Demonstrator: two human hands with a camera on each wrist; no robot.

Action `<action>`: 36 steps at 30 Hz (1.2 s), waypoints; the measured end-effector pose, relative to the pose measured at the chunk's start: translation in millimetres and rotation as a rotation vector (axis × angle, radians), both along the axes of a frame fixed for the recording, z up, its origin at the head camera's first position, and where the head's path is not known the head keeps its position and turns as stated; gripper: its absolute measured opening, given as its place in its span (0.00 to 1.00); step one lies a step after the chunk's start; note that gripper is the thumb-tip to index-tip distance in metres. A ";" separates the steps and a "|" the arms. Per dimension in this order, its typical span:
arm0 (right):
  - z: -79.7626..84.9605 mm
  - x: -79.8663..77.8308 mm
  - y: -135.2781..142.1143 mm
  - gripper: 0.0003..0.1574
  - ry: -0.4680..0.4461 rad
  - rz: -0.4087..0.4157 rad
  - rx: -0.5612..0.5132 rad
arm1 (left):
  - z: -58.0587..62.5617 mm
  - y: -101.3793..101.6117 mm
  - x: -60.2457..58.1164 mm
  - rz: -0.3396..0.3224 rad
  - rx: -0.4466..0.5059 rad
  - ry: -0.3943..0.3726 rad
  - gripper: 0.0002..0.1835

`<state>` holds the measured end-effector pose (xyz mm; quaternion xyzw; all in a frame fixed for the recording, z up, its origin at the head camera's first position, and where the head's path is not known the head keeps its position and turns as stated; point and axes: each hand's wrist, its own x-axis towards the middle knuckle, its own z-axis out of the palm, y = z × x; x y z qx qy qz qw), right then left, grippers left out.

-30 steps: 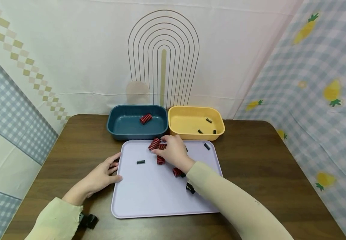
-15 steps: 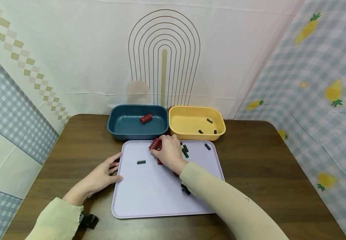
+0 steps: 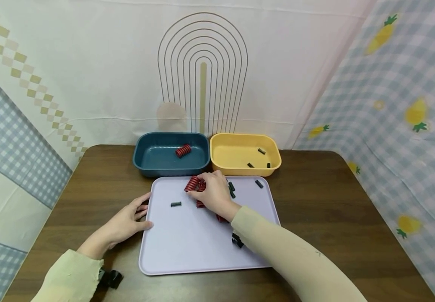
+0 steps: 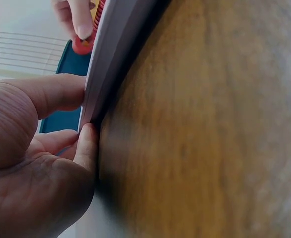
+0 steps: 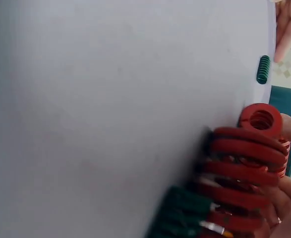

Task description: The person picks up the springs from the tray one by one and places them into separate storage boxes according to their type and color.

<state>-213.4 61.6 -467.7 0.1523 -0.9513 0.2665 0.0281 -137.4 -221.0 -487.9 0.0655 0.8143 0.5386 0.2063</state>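
Note:
My right hand [image 3: 217, 195] pinches a red coil spring [image 3: 192, 183] between thumb and fingers near the back edge of a pale lilac tray [image 3: 187, 247]. Other red springs [image 3: 200, 204] lie beneath and beside this hand, partly hidden by it. In the right wrist view a big red spring [image 5: 244, 173] and a dark green spring [image 5: 182, 213] fill the foreground. A small green spring [image 3: 176, 204] lies alone on the tray's left part. My left hand [image 3: 125, 224] rests at the tray's left edge, its thumb and fingertips touching the rim [image 4: 93, 94].
Behind the tray stand a dark blue bin [image 3: 153, 172] with one red spring [image 3: 183, 151] and a yellow bin [image 3: 240, 171] with several small dark springs [image 3: 261, 151]. More dark green springs [image 3: 231, 186] lie right of the hand. The wooden table [image 3: 315, 201] surrounds the tray.
My right hand has moved slightly left and closed on the red spring at the tray's back, which now sits between thumb and fingers. The left hand stays at the tray's edge.

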 end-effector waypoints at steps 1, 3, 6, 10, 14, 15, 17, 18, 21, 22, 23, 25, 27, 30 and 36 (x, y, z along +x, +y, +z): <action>1.1 0.7 1.4 0.37 -0.007 0.005 -0.013 | 0.0 -0.4 0.4 0.005 -0.001 -0.002 0.51; 3.5 1.6 4.6 0.37 -0.020 0.010 -0.035 | 0.4 -1.3 1.2 0.006 0.000 -0.001 0.51; 6.7 2.4 9.2 0.37 -0.039 0.006 -0.075 | 1.2 -2.7 1.8 0.007 0.006 -0.001 0.50; 10.0 2.6 14.1 0.36 -0.053 0.000 -0.119 | 2.6 -4.1 2.7 0.001 0.008 0.005 0.50; 13.2 2.1 18.0 0.36 -0.044 -0.003 -0.151 | 1.6 -4.2 3.5 0.013 0.005 -0.009 0.50; 14.5 2.1 18.9 0.36 -0.040 -0.005 -0.162 | 1.6 -4.4 3.6 0.006 0.004 -0.005 0.50; 17.4 1.2 20.5 0.35 -0.038 -0.011 -0.187 | 1.1 -4.3 3.6 0.011 0.004 -0.011 0.50; 19.1 0.4 21.2 0.35 -0.039 -0.014 -0.200 | 1.4 -4.2 3.8 0.015 0.005 -0.013 0.50; 25.9 -3.4 22.6 0.32 -0.039 -0.012 -0.250 | 1.6 -4.2 3.6 0.009 0.003 -0.011 0.50; 28.4 -5.2 23.0 0.33 -0.040 -0.013 -0.264 | 1.3 -4.0 3.3 0.015 0.004 -0.016 0.50; 31.1 -7.4 23.1 0.32 -0.037 -0.015 -0.278 | 1.7 -3.7 3.1 0.015 0.004 -0.016 0.50; 36.3 -12.1 23.1 0.33 -0.031 -0.021 -0.302 | 1.3 -3.4 2.3 0.013 0.002 -0.013 0.51; 41.1 -17.1 22.4 0.34 -0.031 -0.035 -0.316 | 1.4 -3.0 1.5 0.007 0.000 -0.007 0.51; 46.4 -25.1 19.6 0.37 -0.034 -0.055 -0.309 | 0.5 -2.3 0.9 0.005 -0.002 -0.005 0.51; 52.3 -39.3 9.4 0.38 -0.010 -0.087 -0.217 | 0.5 -1.4 0.5 -0.003 0.020 -0.008 0.51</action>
